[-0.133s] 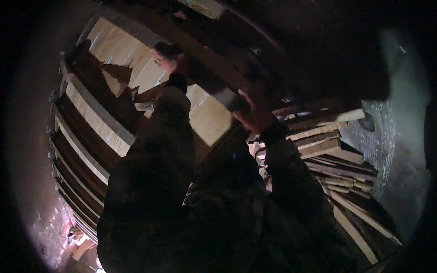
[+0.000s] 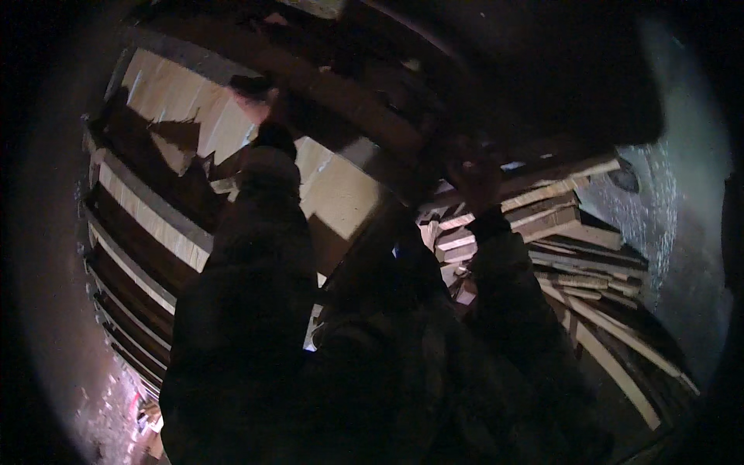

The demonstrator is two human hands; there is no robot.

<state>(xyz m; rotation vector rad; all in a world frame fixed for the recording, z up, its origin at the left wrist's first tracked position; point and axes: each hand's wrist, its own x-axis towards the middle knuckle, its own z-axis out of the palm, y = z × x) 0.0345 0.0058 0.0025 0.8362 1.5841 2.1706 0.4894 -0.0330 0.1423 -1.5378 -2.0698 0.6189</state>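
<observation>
My left hand [image 2: 258, 107] is at the long, rough wooden board [image 2: 364, 151] along the far side of a slatted wooden stack [image 2: 345, 190]. Its fingers appear curled over the board's edge, though shadow covers part of them. Off the board's right end, my right hand [image 2: 477, 184] hovers or rests by a heap of loose wooden slats [image 2: 542, 225]. That hand is dim, and whether it touches a slat or how its fingers lie cannot be made out. Both arms are in dark sleeves.
More spaced boards [image 2: 155, 198] run down the left side in stepped rows. A splintered dark piece [image 2: 174, 143] lies over the pale planks. Long strips [image 2: 612, 380] fan out at the lower right. The floor [image 2: 666, 209] shows beyond, and the far area is deep in shadow.
My right hand has left the board's end and moved right toward the loose slats. The view has shifted slightly; my left hand stays at the board.
</observation>
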